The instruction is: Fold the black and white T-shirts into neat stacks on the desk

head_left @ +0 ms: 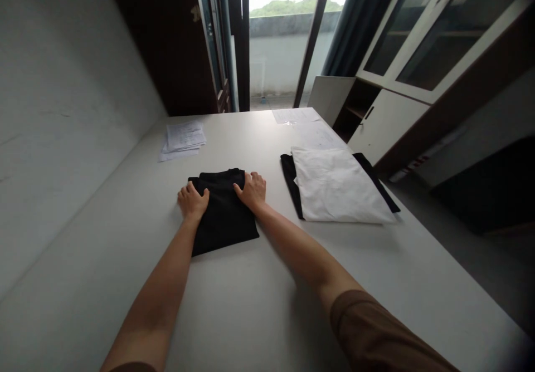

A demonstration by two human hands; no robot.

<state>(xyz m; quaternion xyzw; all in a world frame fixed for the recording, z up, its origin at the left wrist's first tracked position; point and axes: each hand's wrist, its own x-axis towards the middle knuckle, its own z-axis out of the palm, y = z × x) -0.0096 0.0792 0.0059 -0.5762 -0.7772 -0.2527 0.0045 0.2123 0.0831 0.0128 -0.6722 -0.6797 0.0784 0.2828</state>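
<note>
A folded black cloth garment [225, 216] lies flat on the white table in front of me. My left hand [193, 200] rests at its upper left edge, thumb on the cloth and fingers spread along the side. At the upper right edge is my right hand [252, 191], its thumb on the fabric and its fingers apart beyond the side. Both palms face down, and no cloth shows pinched between the fingers. The garment's far edge looks layered and slightly uneven.
To the right, a folded white cloth [338, 185] lies over a black one [292, 185]. Papers [181, 138] are stacked at the far left of the table [234, 316], with more sheets [295, 117] at the far right. A wall borders the left side; cabinets [390, 121] stand beyond the right.
</note>
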